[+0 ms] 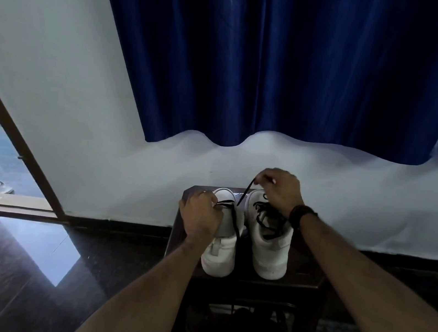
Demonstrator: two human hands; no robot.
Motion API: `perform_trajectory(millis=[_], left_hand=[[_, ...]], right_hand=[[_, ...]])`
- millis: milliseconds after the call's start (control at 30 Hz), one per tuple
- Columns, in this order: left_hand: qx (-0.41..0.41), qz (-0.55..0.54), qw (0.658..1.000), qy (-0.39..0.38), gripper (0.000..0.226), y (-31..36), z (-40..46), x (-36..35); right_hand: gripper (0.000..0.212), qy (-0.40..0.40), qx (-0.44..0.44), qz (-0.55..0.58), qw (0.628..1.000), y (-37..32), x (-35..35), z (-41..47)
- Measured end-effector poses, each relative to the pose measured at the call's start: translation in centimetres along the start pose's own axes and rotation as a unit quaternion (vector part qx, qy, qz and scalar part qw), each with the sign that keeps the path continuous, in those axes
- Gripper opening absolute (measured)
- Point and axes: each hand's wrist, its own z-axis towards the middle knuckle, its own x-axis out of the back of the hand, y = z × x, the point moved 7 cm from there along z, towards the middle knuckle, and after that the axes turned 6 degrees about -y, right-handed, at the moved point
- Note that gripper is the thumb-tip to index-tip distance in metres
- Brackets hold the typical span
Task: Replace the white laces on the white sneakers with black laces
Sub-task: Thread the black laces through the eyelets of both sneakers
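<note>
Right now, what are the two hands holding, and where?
Both pinch one thin black shoelace: the left hand beside the left white sneaker, the right hand near the lace's raised end.

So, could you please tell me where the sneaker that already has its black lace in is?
The laced sneaker stands on the dark table, right of the other sneaker, beneath the right hand.

Matt white leather-look sneakers (246, 240) — glossy dark floor (21, 263) — blue cloth curtain (287, 61).
</note>
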Motion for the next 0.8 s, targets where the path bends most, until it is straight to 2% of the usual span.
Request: perform_trajectory(millis=[67, 167, 200, 233, 300, 367, 400, 500, 600, 733, 800], left_hand=[[0.002, -0.002, 1.000, -0.001, 0.017, -0.1, 0.0, -0.1], [0.000, 0.007, 1.000, -0.004, 0.017, 0.0, -0.1, -0.1], [-0.002, 0.010, 1.000, -0.004, 0.016, 0.0, -0.1, 0.0], [-0.004, 0.012, 1.000, -0.006, 0.016, 0.1, -0.1, -0.1], [-0.009, 0.016, 1.000, -0.011, 0.015, 0.2, 0.0, -0.1], [-0.030, -0.006, 1.000, -0.004, 0.019, 0.3, 0.0, -0.1], [-0.046, -0.032, 0.998, 0.007, 0.021, 0.5, 0.0, 0.1], [-0.100, -0.042, 0.994, 0.027, 0.016, 1.3, -0.3, 0.4], [-0.092, 0.015, 0.996, -0.013, 0.023, 1.8, 0.1, -0.1], [-0.098, 0.067, 0.992, -0.048, 0.040, 2.5, -0.1, -0.4], [-0.123, 0.097, 0.984, -0.085, 0.047, 2.9, 0.0, -1.0]], right_hand=[[0.021, -0.042, -0.016, 0.205, 0.978, 0.2, 0.1, -0.6], [0.025, -0.125, -0.047, 0.383, 0.914, -0.4, -1.8, -1.9], [0.026, -0.126, -0.066, 0.385, 0.912, -0.2, -2.2, -2.0], [0.027, -0.113, -0.079, 0.332, 0.933, 0.1, -2.2, -2.0], [0.024, -0.081, -0.078, 0.074, 0.991, 0.7, -1.5, -1.5], [0.017, -0.065, -0.065, -0.167, 0.982, 0.3, -1.3, -1.3], [0.024, -0.055, -0.047, -0.222, 0.972, -0.2, -1.5, -1.3], [0.028, -0.036, 0.002, -0.189, 0.981, -1.8, -2.6, -1.6], [0.019, -0.053, -0.038, -0.101, 0.993, -1.0, -4.8, -2.5], [0.006, -0.015, -0.098, 0.034, 0.995, 1.0, -5.7, -3.5], [0.014, -0.005, -0.103, 0.078, 0.992, 1.1, -5.6, -3.7]])
